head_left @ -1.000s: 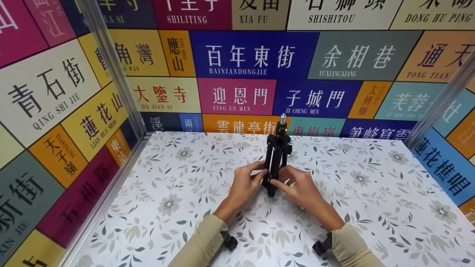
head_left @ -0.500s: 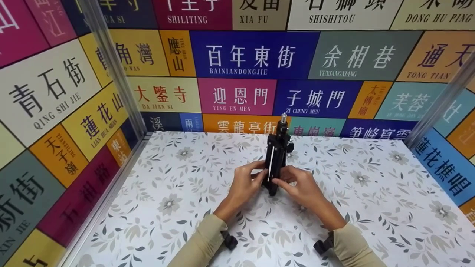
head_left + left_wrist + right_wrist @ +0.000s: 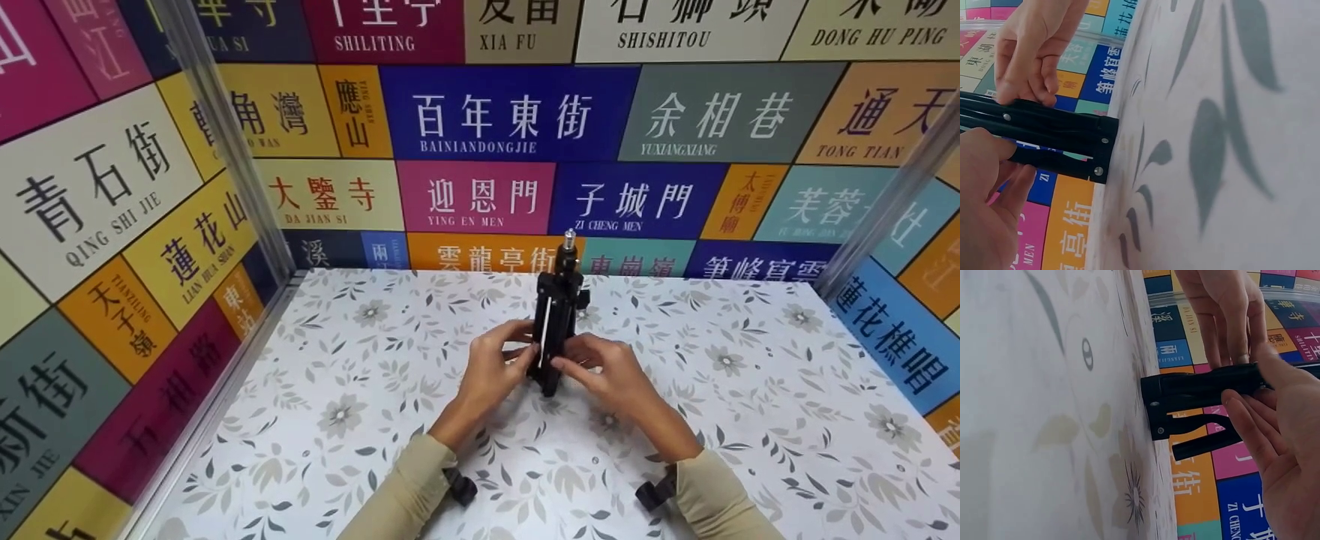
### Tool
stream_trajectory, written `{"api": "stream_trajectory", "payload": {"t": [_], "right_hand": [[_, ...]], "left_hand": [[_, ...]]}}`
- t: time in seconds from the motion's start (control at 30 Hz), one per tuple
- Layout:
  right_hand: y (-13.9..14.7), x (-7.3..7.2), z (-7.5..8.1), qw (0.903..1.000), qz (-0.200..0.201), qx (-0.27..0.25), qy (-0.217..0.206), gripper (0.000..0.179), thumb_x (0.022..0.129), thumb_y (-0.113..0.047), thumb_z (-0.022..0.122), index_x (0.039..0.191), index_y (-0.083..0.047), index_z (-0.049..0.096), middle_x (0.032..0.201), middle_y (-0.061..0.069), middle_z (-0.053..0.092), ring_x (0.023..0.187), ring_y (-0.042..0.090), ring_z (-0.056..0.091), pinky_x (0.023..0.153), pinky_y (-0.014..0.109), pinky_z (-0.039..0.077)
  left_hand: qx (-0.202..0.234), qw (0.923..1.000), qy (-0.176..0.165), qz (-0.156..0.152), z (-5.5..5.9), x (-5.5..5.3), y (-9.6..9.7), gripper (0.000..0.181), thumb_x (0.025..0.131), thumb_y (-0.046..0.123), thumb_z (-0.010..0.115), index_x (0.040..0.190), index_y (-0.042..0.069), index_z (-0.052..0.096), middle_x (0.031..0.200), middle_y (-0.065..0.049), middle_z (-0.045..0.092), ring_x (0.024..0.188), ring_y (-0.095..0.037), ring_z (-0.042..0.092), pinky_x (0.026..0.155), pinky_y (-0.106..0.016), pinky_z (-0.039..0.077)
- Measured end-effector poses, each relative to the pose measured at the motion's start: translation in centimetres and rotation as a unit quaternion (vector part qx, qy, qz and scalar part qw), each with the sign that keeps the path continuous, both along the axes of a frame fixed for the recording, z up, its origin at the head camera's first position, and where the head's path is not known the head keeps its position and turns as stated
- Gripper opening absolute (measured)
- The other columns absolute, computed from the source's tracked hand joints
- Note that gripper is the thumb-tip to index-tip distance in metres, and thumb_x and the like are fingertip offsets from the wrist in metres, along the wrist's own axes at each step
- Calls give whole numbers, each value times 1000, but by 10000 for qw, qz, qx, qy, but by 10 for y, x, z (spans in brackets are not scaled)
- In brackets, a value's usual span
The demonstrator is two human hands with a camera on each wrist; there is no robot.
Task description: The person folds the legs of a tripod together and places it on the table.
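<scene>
A folded black tripod stand [image 3: 555, 315] with a silver stud on top stands nearly upright on the table, leaning slightly. On its left side, my left hand [image 3: 491, 360] holds the lower legs between thumb and fingers. My right hand [image 3: 611, 367] pinches the legs from the right, its thumb toward me. In the right wrist view, the right hand [image 3: 1292, 422] has its thumb and fingers on a black leg [image 3: 1207, 385], and a loose leg end [image 3: 1190, 447] sticks out beside it. The left wrist view shows the riveted foot [image 3: 1103, 149] of the stand against the tabletop.
A white cloth with a grey leaf pattern [image 3: 360, 465] covers the table. Panels with coloured street-name signs [image 3: 510, 112] rise behind and at both sides. Clear corner strips [image 3: 232, 150] join the panels. Black wrist mounts [image 3: 461, 487] sit under the sleeves.
The tripod stand has turned a little between the hands; its side knob and the pale gap between its legs show differently. The right thumb has shifted slightly. The head view has moved slightly.
</scene>
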State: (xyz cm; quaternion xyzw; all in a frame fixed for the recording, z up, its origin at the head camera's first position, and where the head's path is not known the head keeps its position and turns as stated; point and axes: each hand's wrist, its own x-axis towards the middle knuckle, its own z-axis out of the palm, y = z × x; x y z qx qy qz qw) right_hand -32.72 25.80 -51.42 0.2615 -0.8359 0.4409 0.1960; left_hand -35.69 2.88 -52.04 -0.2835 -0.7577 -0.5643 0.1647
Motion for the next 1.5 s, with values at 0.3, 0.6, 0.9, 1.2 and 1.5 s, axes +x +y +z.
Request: {"api": "stream_trajectory", "payload": {"t": [0.3,0.6,0.9,1.2,1.5], "right_hand": [[9,-7,-3,9961,-515,-487,534,8,103,0,71,105,-1,79,87,8,82,69,22,77,62,24,64],[-2,-4,-5,9893,-1105,-864,389,23,95,9,76,118,5,73,106,20,79,91,34,79,71,24,66],[8,-12,-19,9953,-593,-760,51,46,101,-3,75,145,-13,69,125,7,81,112,27,79,90,17,64],[9,-12,-18,9954,-690,-661,28,41,102,-9,76,143,-14,71,124,5,81,110,25,79,90,19,64],[7,-11,-18,9952,-695,-692,-35,32,103,-10,75,134,-14,76,125,5,80,108,24,78,91,14,62]], "left_hand": [[85,9991,385,-121,2,-1,-2,19,93,2,82,106,4,68,96,-8,73,90,-15,76,73,-21,67],[-72,9983,286,-504,1,2,0,11,100,16,77,108,12,71,100,-1,75,96,-8,76,75,-22,68],[-26,9965,136,-824,1,4,3,23,95,18,86,109,7,72,100,-7,79,92,-15,78,79,-25,69],[-182,9964,202,-807,1,4,2,16,96,11,83,111,9,77,101,-4,80,96,-15,79,82,-23,68],[-310,9967,227,-709,0,5,2,15,97,12,83,110,10,77,101,-3,81,98,-11,79,83,-20,67]]}}
